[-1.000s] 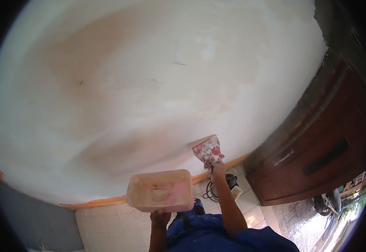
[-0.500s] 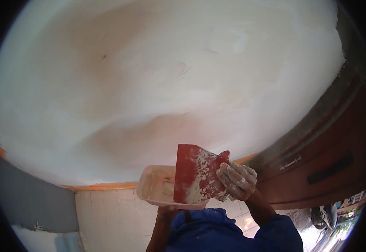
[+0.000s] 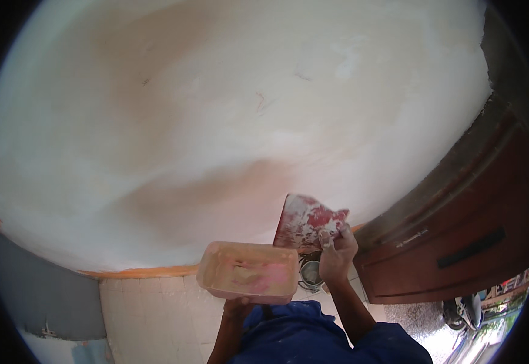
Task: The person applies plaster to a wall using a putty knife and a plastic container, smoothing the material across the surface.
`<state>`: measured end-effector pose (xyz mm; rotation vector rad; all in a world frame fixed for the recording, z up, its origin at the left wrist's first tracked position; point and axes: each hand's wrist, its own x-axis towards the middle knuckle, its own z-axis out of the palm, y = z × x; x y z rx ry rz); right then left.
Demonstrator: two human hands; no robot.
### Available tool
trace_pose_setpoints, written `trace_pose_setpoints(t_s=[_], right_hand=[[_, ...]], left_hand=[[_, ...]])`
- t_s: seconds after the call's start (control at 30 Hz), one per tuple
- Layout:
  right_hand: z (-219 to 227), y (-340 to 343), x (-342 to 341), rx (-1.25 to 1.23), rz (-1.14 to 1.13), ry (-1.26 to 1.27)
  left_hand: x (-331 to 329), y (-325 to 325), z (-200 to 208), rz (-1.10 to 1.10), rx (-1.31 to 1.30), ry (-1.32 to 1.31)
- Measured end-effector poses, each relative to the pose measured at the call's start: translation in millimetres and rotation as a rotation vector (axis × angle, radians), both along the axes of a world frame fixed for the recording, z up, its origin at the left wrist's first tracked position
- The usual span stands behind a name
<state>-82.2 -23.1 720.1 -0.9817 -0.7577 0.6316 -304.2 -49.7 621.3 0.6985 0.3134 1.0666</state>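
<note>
My right hand (image 3: 338,255) grips a wide red putty spreader (image 3: 308,225) by its narrow end, the thumb pressed on the face towards me. White putty is smeared over much of that face. Beside it, my left hand (image 3: 239,306) holds up a pale, translucent rectangular plastic tub (image 3: 214,285) from below; most of its fingers are hidden under it. Thin putty and pinkish streaks coat the tub's bottom. The spreader's lower edge is just above the tub's right rim. In front of both hands stands a wall (image 3: 228,133) patched with white and beige filler.
Below my right hand, a bucket (image 3: 310,273) stands on the pale tiled floor (image 3: 155,309). A dark red door (image 3: 458,224) is at the right. A grey wall section (image 3: 40,273) is at the left. Orange paint (image 3: 149,272) shows along the wall's lower edge.
The spreader has moved right and slightly up, away from over the tub, and has turned to show its other face. The tub's inside and the bucket have come into view.
</note>
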Motion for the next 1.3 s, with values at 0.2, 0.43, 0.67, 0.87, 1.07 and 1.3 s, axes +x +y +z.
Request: trace_pose_setpoints(t_s=[0.2,0.43,0.67,0.87,1.07,1.3], right_hand=[[-26,19,34,0.222,0.508,0.848],[-39,48,44,0.232,0.372,0.817],[-32,117,48,0.332,0.161,0.734],[-34,141,45,0.114,-0.091,0.630],[-51,146,59,-0.004,-0.175,0.547],[-108,153,74,-0.363,-0.200,0.607]], left_hand=[[-1,-5,-39,0.056,-0.105,0.010],[1,-3,-72,0.063,-0.085,-0.056],[5,6,-82,0.103,-0.072,-0.130],[9,6,-97,0.140,-0.108,-0.135],[4,12,-91,0.184,-0.152,-0.138],[8,49,5,0.165,-0.015,-0.012]])
